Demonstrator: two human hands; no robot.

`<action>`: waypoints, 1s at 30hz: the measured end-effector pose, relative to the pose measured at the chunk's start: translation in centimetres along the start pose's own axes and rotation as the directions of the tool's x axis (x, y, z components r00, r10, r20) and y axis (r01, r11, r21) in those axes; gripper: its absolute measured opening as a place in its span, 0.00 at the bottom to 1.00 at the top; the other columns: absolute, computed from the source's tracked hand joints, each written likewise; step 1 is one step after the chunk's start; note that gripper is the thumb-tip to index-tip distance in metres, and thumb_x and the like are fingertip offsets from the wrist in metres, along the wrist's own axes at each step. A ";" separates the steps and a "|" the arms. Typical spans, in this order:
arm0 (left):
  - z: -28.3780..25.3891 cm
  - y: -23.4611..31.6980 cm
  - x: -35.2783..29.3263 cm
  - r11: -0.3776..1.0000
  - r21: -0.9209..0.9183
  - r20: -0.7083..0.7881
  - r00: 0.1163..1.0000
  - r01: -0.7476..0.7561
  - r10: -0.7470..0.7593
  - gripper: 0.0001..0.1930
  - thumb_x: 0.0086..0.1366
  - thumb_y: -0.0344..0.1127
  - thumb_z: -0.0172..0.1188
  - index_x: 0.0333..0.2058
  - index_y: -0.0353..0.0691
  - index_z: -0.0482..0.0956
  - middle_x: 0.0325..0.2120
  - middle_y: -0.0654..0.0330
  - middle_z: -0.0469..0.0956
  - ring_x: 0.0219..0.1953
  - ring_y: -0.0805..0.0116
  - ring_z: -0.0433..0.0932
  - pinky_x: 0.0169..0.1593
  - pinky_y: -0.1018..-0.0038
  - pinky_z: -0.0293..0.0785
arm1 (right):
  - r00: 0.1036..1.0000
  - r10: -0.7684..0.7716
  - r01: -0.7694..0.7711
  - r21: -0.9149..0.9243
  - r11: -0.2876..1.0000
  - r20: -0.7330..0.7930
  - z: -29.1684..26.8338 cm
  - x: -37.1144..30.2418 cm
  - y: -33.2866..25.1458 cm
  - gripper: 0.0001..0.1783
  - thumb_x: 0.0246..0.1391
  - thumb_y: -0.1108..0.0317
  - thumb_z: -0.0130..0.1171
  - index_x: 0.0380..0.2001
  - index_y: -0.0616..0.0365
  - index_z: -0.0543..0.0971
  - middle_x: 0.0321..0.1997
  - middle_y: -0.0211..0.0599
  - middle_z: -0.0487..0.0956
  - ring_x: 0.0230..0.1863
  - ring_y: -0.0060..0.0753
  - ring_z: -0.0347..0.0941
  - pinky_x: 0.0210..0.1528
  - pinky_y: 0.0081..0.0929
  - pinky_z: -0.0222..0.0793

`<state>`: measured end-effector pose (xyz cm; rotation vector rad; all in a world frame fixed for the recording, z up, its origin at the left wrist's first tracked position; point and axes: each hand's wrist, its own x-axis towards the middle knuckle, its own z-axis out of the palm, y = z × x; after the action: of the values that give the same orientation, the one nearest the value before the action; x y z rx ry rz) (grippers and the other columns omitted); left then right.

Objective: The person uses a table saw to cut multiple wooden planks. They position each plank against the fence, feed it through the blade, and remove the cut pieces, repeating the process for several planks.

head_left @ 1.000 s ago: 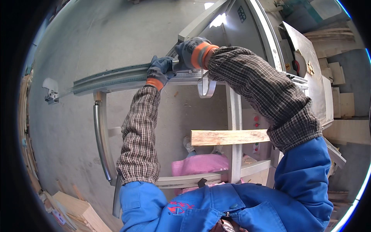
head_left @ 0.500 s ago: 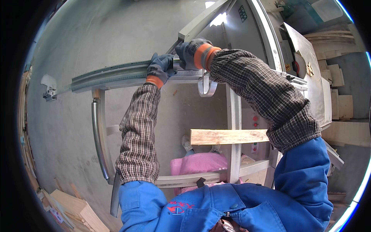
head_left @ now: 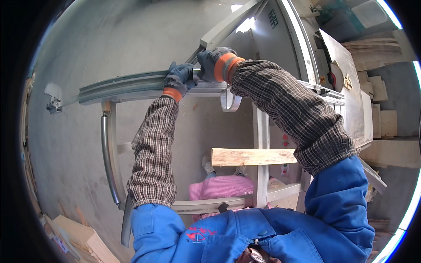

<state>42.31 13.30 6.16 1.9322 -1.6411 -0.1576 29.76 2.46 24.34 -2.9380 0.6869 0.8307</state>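
A long metal fence rail with a scale along it crosses the far side of a metal frame. My left hand, in a grey-blue glove with an orange cuff, is closed around this rail. Just right of it my right hand, gloved alike, is closed over the rail, near the joint with a slanted metal arm. Whatever its fingers grip is hidden beneath the glove. A grey looped metal piece hangs below my right wrist.
A wooden board lies across the frame's upright bar. At right stands a saw table with a round blade-like disc beside it. Wood pieces lie further right, and a wooden box at lower left.
The whole view has shifted slightly. Both hands stay at nearly the same place on the rail; my right hand has turned a little.
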 end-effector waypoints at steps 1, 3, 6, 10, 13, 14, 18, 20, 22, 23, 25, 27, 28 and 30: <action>0.2 -0.1 0.0 0.999 0.035 -0.028 1.000 -0.010 0.011 0.25 0.48 0.34 0.72 0.47 0.54 0.77 0.48 0.66 0.80 0.56 0.61 0.74 0.71 0.50 0.45 | 0.996 -0.077 0.077 -0.006 0.997 -0.036 -0.1 0.0 0.5 0.26 0.55 0.47 0.56 0.53 0.49 0.78 0.49 0.37 0.82 0.51 0.44 0.79 0.49 0.46 0.78; 0.3 -0.3 0.0 1.000 0.010 -0.023 1.000 -0.010 0.010 0.24 0.48 0.33 0.71 0.46 0.53 0.77 0.47 0.66 0.80 0.55 0.61 0.75 0.72 0.50 0.44 | 0.968 -0.231 0.230 -0.021 0.973 -0.100 0.4 0.2 1.6 0.26 0.55 0.47 0.56 0.53 0.49 0.77 0.49 0.37 0.82 0.50 0.45 0.80 0.50 0.44 0.77; 0.2 0.0 0.2 1.000 0.003 -0.007 1.000 -0.017 0.017 0.22 0.49 0.32 0.71 0.45 0.53 0.77 0.46 0.66 0.80 0.54 0.61 0.75 0.71 0.50 0.45 | 0.949 -0.307 0.297 -0.130 0.946 -0.068 0.7 1.5 2.0 0.27 0.54 0.47 0.58 0.54 0.49 0.77 0.49 0.36 0.82 0.49 0.45 0.80 0.51 0.43 0.77; -0.4 0.2 0.1 0.998 -0.069 0.028 1.000 0.001 0.001 0.21 0.48 0.32 0.71 0.43 0.53 0.77 0.45 0.66 0.80 0.54 0.61 0.75 0.71 0.51 0.45 | 0.987 -0.127 0.130 0.022 0.991 -0.097 1.0 0.5 0.8 0.28 0.54 0.46 0.57 0.53 0.50 0.77 0.44 0.38 0.83 0.45 0.45 0.81 0.47 0.42 0.78; -1.2 1.2 0.8 0.999 -0.013 0.129 0.991 0.045 -0.043 0.23 0.49 0.33 0.72 0.45 0.53 0.78 0.48 0.65 0.79 0.55 0.61 0.74 0.71 0.52 0.46 | 0.990 -0.088 0.091 0.030 0.995 -0.106 0.9 0.5 1.0 0.28 0.54 0.45 0.56 0.52 0.51 0.78 0.42 0.38 0.84 0.43 0.45 0.82 0.45 0.42 0.78; -1.5 1.8 1.2 0.998 0.025 0.172 0.983 0.063 -0.066 0.23 0.49 0.33 0.72 0.47 0.53 0.79 0.50 0.65 0.78 0.56 0.61 0.73 0.71 0.53 0.46 | 0.989 -0.122 0.124 0.013 0.992 -0.083 0.9 0.7 1.7 0.28 0.54 0.45 0.56 0.51 0.51 0.78 0.42 0.38 0.84 0.43 0.45 0.82 0.46 0.42 0.78; -0.7 1.2 0.0 0.999 -0.001 -0.064 0.997 -0.040 0.040 0.21 0.49 0.32 0.70 0.43 0.52 0.77 0.45 0.65 0.80 0.54 0.60 0.75 0.70 0.51 0.49 | 0.939 -0.335 0.327 -0.101 0.940 -0.080 0.4 1.1 2.2 0.27 0.55 0.45 0.55 0.51 0.50 0.78 0.44 0.38 0.83 0.47 0.46 0.81 0.49 0.42 0.76; -0.9 0.7 0.1 0.998 -0.054 0.001 1.000 -0.013 0.013 0.20 0.49 0.32 0.70 0.43 0.53 0.78 0.46 0.65 0.80 0.54 0.61 0.75 0.70 0.51 0.48 | 0.949 -0.307 0.302 -0.080 0.950 -0.070 0.2 0.9 1.8 0.26 0.55 0.46 0.55 0.51 0.50 0.78 0.45 0.38 0.83 0.47 0.45 0.81 0.48 0.43 0.77; -0.6 0.5 0.2 0.996 -0.091 0.023 1.000 -0.001 0.003 0.20 0.49 0.32 0.70 0.43 0.53 0.78 0.46 0.66 0.80 0.55 0.62 0.75 0.70 0.51 0.48 | 0.978 -0.195 0.194 -0.031 0.981 -0.075 0.5 0.6 1.4 0.26 0.54 0.46 0.55 0.49 0.51 0.79 0.44 0.39 0.83 0.45 0.46 0.81 0.45 0.44 0.78; -0.4 0.5 0.2 0.995 -0.102 0.012 1.000 -0.001 0.002 0.20 0.49 0.32 0.70 0.42 0.53 0.78 0.46 0.67 0.80 0.55 0.62 0.75 0.71 0.52 0.48 | 0.987 -0.138 0.138 -0.006 0.990 -0.076 0.6 0.5 1.2 0.26 0.54 0.46 0.56 0.49 0.52 0.79 0.44 0.39 0.84 0.44 0.46 0.82 0.44 0.45 0.78; 0.1 0.1 0.4 0.997 -0.072 -0.013 1.000 -0.018 0.017 0.19 0.49 0.32 0.70 0.42 0.53 0.78 0.46 0.68 0.80 0.54 0.63 0.75 0.71 0.53 0.47 | 0.990 -0.076 0.078 0.007 0.997 -0.118 0.9 0.4 1.1 0.26 0.52 0.45 0.56 0.45 0.53 0.81 0.41 0.39 0.84 0.40 0.47 0.83 0.39 0.46 0.79; 0.3 -0.1 0.0 0.999 0.007 -0.026 0.999 -0.032 0.032 0.19 0.49 0.32 0.70 0.42 0.53 0.78 0.47 0.68 0.80 0.55 0.64 0.75 0.71 0.54 0.45 | 0.987 -0.047 0.049 0.006 0.999 -0.152 1.1 0.1 0.7 0.26 0.51 0.45 0.56 0.43 0.53 0.82 0.39 0.38 0.85 0.38 0.47 0.83 0.37 0.47 0.79; 0.2 -0.1 0.1 0.999 -0.015 -0.016 0.999 -0.040 0.040 0.19 0.50 0.32 0.70 0.42 0.54 0.78 0.47 0.68 0.80 0.55 0.64 0.75 0.71 0.53 0.43 | 0.991 -0.068 0.060 -0.078 0.995 -0.111 0.5 -0.1 0.5 0.24 0.52 0.47 0.56 0.43 0.53 0.82 0.40 0.36 0.85 0.39 0.45 0.83 0.37 0.45 0.79; 0.0 -0.2 0.7 1.000 0.016 0.064 0.998 0.009 -0.010 0.19 0.50 0.33 0.70 0.42 0.54 0.78 0.48 0.67 0.80 0.55 0.64 0.75 0.72 0.52 0.42 | 0.971 -0.197 0.180 -0.126 0.976 -0.133 0.4 0.7 0.8 0.23 0.52 0.49 0.56 0.43 0.53 0.83 0.39 0.36 0.85 0.39 0.45 0.83 0.36 0.44 0.79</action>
<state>42.60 12.66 6.22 1.9655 -1.6795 -0.2138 29.72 1.54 23.70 -3.1262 0.3663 0.6662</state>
